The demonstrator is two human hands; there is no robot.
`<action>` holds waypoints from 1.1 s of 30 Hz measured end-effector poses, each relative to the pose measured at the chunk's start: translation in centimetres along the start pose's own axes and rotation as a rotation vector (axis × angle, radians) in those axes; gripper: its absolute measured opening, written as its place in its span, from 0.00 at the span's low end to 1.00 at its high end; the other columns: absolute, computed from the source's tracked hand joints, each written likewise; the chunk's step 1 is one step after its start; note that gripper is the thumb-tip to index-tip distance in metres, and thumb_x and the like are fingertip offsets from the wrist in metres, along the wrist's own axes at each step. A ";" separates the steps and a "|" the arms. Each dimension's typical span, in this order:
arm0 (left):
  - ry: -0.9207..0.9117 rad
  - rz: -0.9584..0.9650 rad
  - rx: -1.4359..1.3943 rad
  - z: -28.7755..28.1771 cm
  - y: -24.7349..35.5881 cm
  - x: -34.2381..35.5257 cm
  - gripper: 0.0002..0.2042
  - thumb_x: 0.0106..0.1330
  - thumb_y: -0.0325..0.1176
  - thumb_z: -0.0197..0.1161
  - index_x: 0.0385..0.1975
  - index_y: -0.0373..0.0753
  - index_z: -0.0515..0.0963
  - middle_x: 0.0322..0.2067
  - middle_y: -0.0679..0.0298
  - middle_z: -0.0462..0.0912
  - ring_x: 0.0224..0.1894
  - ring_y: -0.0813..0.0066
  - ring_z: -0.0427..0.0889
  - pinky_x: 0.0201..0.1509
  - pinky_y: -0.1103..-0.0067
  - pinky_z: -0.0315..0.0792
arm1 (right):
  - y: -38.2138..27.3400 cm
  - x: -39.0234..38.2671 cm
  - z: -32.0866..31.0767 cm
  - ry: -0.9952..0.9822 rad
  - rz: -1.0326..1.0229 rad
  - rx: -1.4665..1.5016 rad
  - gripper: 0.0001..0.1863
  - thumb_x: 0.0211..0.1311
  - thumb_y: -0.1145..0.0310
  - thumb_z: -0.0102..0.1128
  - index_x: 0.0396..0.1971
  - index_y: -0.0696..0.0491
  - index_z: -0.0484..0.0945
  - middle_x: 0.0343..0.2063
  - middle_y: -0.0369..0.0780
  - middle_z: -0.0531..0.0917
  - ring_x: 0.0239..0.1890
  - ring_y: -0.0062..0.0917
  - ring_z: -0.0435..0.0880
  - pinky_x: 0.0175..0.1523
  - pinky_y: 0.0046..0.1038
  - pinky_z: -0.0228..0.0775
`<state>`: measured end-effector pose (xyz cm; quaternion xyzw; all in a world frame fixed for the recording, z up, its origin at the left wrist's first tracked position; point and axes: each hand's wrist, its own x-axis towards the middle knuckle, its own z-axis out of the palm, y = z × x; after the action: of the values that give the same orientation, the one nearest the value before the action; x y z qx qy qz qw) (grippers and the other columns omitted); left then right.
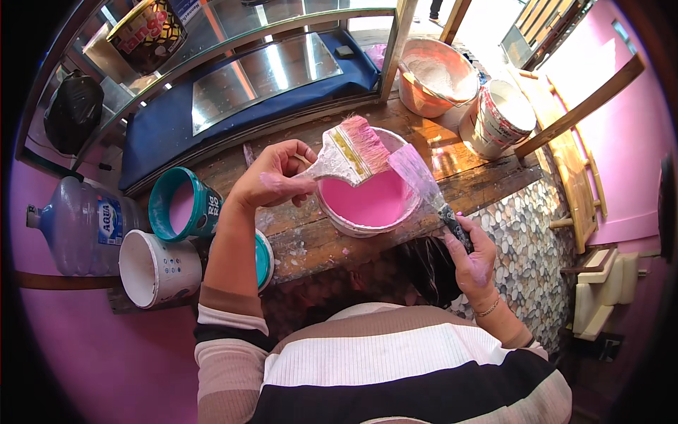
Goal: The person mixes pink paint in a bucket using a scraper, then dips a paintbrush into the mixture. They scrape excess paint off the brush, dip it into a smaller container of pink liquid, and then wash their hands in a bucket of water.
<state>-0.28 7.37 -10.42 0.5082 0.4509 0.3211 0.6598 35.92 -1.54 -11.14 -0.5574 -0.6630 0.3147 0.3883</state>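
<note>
My left hand point(281, 177) is closed around the handle of a wide paintbrush point(346, 152). Its bristles are coated pink and point up and to the right, above a white bucket point(353, 230) of pink paint point(367, 200). In my right hand point(472, 256) is a putty knife point(424, 182) with a dark handle. Pink paint smears its blade, which leans over the bucket's right rim, close to the bristle tips; whether they touch I cannot tell. Both hands carry pink paint stains. The bucket stands on a worn wooden bench point(300, 233).
Left stand a teal bucket point(208, 205), a white tub point(180, 265), a teal lid point(264, 260) and a large water bottle point(78, 226). Back right are an orange bucket point(417, 95) with whitish contents and a white pail point(480, 131). A glass case point(282, 30) runs along the back.
</note>
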 end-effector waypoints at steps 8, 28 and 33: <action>0.075 0.050 -0.053 4.7 1.6 -4.9 0.18 0.53 0.18 0.65 0.43 0.33 0.69 0.29 0.60 0.81 0.25 0.79 0.81 0.23 0.84 0.76 | -1.7 -0.3 -1.3 0.051 0.245 0.356 0.15 0.60 0.74 0.61 0.47 0.61 0.75 0.34 0.33 0.79 0.34 0.13 0.74 0.41 0.16 0.67; 0.411 0.705 1.011 3.0 -1.0 -1.5 0.11 0.51 0.25 0.68 0.33 0.40 0.74 0.29 0.60 0.74 0.29 0.58 0.77 0.31 0.71 0.71 | -0.6 -0.6 -1.0 0.097 0.173 0.266 0.15 0.60 0.75 0.61 0.47 0.60 0.76 0.32 0.30 0.78 0.27 0.09 0.69 0.32 0.13 0.63; 0.376 0.751 1.011 2.7 -1.0 -0.2 0.11 0.49 0.23 0.68 0.31 0.38 0.74 0.28 0.59 0.75 0.29 0.58 0.77 0.31 0.71 0.71 | -0.7 -0.9 -1.1 0.095 0.199 0.289 0.15 0.60 0.75 0.60 0.47 0.61 0.76 0.33 0.31 0.78 0.27 0.09 0.69 0.33 0.13 0.63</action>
<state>2.09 5.85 -11.14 0.8136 0.4457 0.3618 0.0927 36.62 -2.54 -10.13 -0.5728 -0.5334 0.4169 0.4621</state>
